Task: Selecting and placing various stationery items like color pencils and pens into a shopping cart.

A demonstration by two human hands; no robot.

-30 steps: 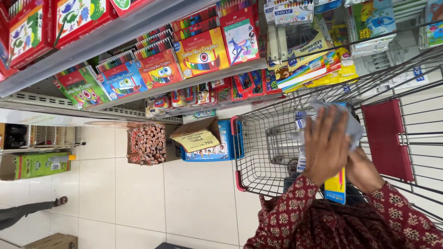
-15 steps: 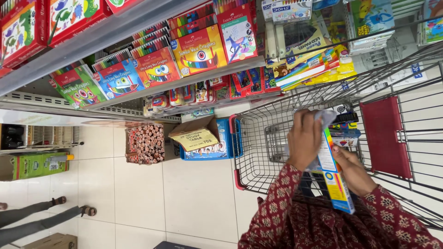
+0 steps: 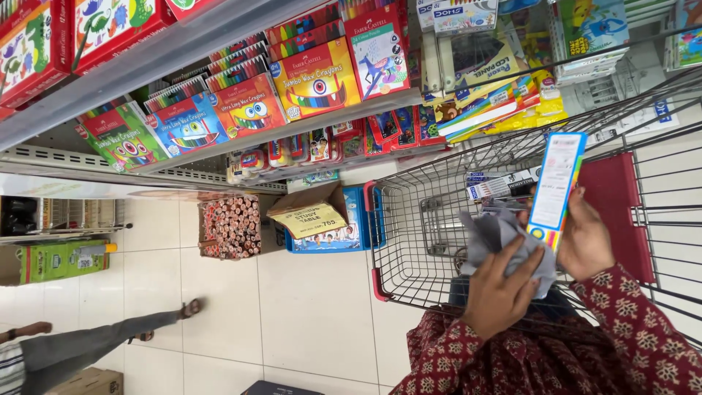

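In the lower right of the frame the person's right hand (image 3: 585,241) is closed around the lower end of a long flat box (image 3: 556,186), blue-edged with a white printed back, and holds it upright over the wire shopping cart (image 3: 409,241). The left hand (image 3: 501,296), fingers curled, grips a crumpled grey cloth (image 3: 497,234) just beside the box's bottom end, touching or nearly touching it. The box is out of the shelf and in hand, above the cart and not yet lying in it; a few small packs already rest deep in the basket. Across the upper half, shelves (image 3: 219,139) carry crayon boxes. At lower left another person's leg (image 3: 95,344) crosses the tiled floor (image 3: 307,322).
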